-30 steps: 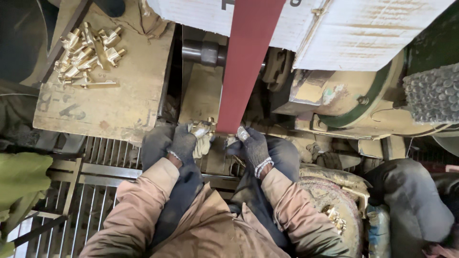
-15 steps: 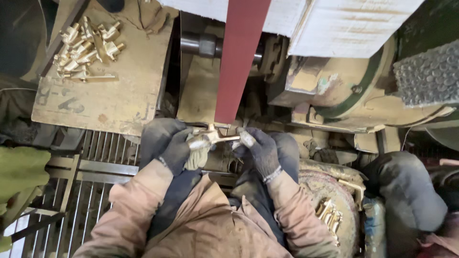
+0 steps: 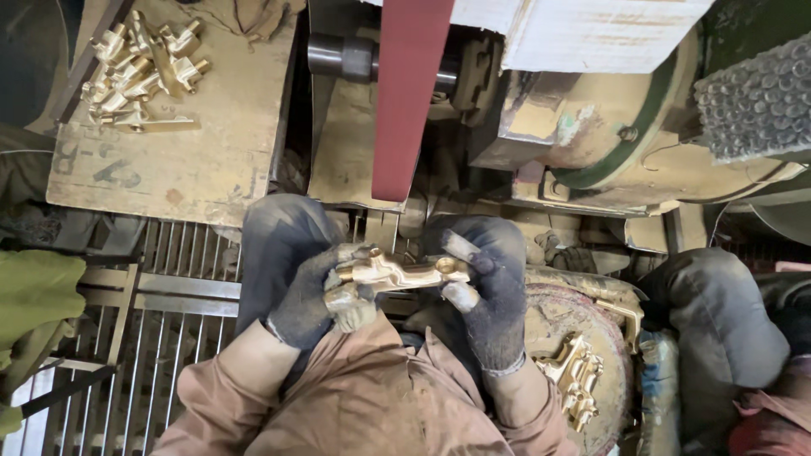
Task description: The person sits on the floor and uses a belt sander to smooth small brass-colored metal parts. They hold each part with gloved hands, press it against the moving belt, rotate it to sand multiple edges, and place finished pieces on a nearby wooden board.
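Both gloved hands grip one brass fitting [image 3: 397,272] just below the red sanding belt [image 3: 407,93]: the left hand [image 3: 317,283] pinches one end, the right hand [image 3: 481,283] the other. Best to keep that two-ended hold firm and level, fingertips clear of the belt's edge, pressing lightly and evenly.

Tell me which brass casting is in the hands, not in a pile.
The casting just below the red belt: left hand and right hand grip its ends. The others lie piled on the board and in the bin.
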